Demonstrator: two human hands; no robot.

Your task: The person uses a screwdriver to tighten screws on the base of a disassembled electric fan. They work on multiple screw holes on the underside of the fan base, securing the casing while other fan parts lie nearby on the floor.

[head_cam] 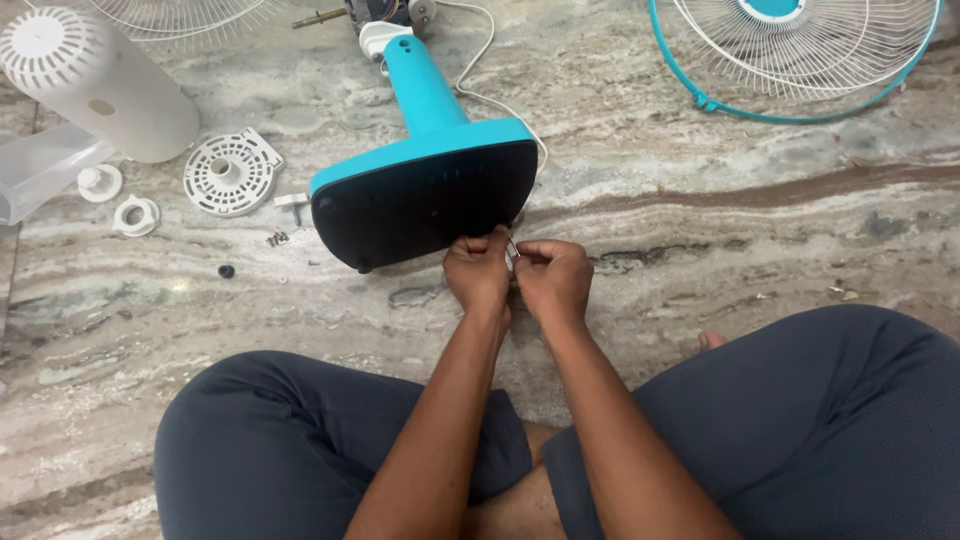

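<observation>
Both hands (515,275) pinching small metal piece (512,248) beside fan base (425,200), white vented disc (231,172) nearby

The floor (700,200) was polished stone, veined grey and brown, with a dull sheen. The fan base (425,195) was smooth plastic: glossy turquoise on top, matt black on its underside. The round grille disc (231,172) and the cylindrical housing (95,80) were matt white plastic. The fan guard (800,55) was thin white wire within a turquoise rim. The trousers (800,430) were soft, matt dark cloth.
</observation>
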